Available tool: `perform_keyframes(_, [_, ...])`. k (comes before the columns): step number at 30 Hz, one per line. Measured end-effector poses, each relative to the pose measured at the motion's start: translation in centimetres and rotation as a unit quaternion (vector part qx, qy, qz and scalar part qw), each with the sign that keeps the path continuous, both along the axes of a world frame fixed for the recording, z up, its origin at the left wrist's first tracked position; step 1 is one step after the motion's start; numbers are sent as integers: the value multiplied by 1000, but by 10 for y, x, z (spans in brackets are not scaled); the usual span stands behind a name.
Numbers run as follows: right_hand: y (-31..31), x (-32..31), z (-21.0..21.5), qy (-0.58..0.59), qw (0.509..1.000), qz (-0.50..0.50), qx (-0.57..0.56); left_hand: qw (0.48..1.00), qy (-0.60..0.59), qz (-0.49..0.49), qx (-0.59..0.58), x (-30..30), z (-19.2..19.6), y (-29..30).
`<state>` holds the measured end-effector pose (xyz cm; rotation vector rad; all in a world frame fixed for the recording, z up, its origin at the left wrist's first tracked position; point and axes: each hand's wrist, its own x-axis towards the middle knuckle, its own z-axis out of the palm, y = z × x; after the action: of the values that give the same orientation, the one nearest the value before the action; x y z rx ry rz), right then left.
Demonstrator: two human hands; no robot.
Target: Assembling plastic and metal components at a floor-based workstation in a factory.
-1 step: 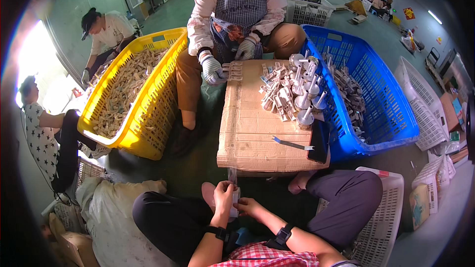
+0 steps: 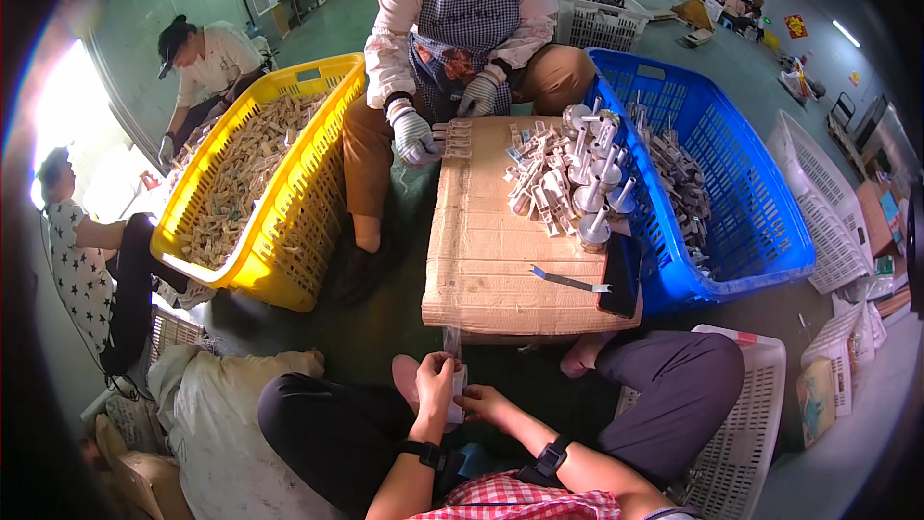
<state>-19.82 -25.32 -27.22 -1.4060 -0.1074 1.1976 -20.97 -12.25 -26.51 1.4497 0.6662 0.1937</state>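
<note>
Between my knees, just off the near edge of the cardboard-topped table (image 2: 481, 260), my left hand (image 2: 436, 385) and my right hand (image 2: 487, 405) are closed on a small whitish flat piece (image 2: 456, 397). A clear strip (image 2: 451, 341) rises from it toward the cardboard. The piece's exact kind is too small to tell. On the table lie a pile of pale plastic clips (image 2: 544, 183), several round metal discs with stems (image 2: 595, 228), a thin strip with forked ends (image 2: 570, 279) and a black phone (image 2: 621, 274).
Across the table a co-worker's gloved hand (image 2: 414, 138) rests beside a row of clips (image 2: 457, 139). A yellow basket (image 2: 298, 250) full of clips stands left, a blue basket (image 2: 751, 193) right. White sacking (image 2: 221, 424) lies at my left, a white crate (image 2: 746, 424) at my right.
</note>
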Motion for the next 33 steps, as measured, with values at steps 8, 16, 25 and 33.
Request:
perform_keyframes(8, [1, -1, 2, 8, 1000, -12, -4, 1000, 13, 0, 3, 0, -1, 1])
perform_keyframes(16, [1, 0, 1, 6, 1000, -8, -5, 1000, 5, 13, 10, 1, 0, -1])
perform_keyframes(25, [1, -1, -2, 15, 1000, -7, -5, 1000, 5, 10, 15, 0, 0, -1])
perform_keyframes(33, [2, -1, -8, 14, 1000, -6, -6, 1000, 1, 11, 3, 0, -2, 0])
